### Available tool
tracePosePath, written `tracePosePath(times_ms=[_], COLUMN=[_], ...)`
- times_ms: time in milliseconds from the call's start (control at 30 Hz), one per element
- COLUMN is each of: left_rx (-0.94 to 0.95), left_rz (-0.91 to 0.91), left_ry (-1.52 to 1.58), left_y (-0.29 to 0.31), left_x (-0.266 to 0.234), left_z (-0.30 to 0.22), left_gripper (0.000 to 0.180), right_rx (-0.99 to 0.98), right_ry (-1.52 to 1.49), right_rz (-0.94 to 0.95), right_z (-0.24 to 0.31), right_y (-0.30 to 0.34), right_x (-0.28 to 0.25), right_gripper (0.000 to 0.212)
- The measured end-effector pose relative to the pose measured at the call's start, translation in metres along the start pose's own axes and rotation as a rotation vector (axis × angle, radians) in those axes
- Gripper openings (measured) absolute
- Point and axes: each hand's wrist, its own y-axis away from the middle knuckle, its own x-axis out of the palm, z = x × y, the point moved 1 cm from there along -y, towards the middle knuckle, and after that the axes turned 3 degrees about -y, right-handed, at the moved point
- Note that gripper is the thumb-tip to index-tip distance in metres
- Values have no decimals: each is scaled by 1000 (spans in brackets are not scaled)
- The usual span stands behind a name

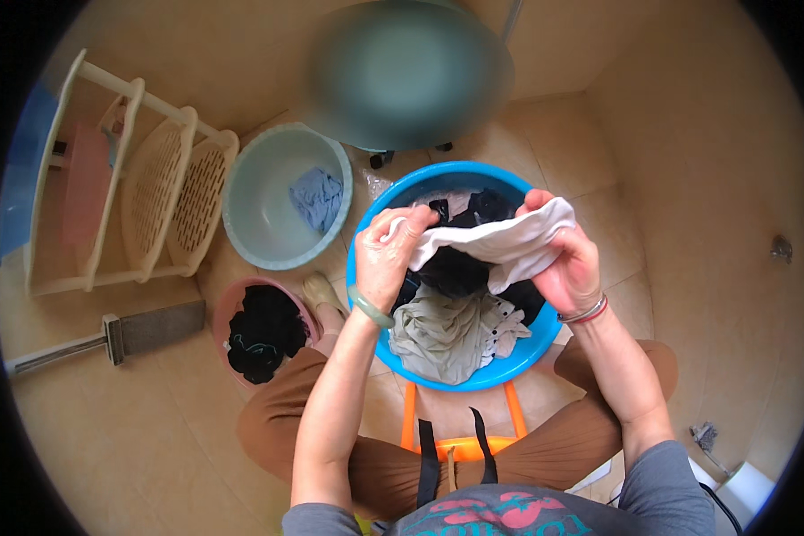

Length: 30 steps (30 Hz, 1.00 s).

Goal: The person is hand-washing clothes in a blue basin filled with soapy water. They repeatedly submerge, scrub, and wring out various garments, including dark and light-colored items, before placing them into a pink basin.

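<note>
A white piece of cloth [496, 241] is stretched between my two hands above a blue basin [372, 192]. My left hand [386, 255], with a green bangle at the wrist, pinches its left end. The right end is gripped by my right hand [570, 263], which wears thin bands at the wrist. Inside the basin lie a pale grey-green garment [442, 332] toward me and dark clothes [456, 272] under the white cloth. A white garment with dark spots [506, 326] rests beside the pale one. What kind of item the white cloth is, I cannot tell.
Left of the basin stands a pale green basin [257, 201] with a blue cloth [317, 198] in it. A pink basin [226, 313] of black clothes sits nearer me. A cream shelf rack [143, 192] and a mop [156, 330] are at left. An orange stool [464, 447] shows between my legs.
</note>
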Motion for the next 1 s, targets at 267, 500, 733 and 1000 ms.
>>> tracePosePath(times_ms=[267, 500, 733, 1000], left_rx=[226, 170, -27, -52], left_rz=[-205, 206, 393, 122], left_ry=[-927, -1448, -1389, -905], left_y=[-12, -17, -51, -112], left_x=[10, 16, 9, 30], left_z=[148, 257, 297, 267], left_gripper=[31, 57, 60, 33], right_rx=[-232, 74, 663, 394], right_ry=[2078, 2144, 2014, 1973], right_rz=[144, 264, 241, 283], right_z=[-60, -167, -186, -185], right_y=[-41, -51, -92, -111], right_x=[-103, -187, -220, -261], right_gripper=[47, 74, 66, 38])
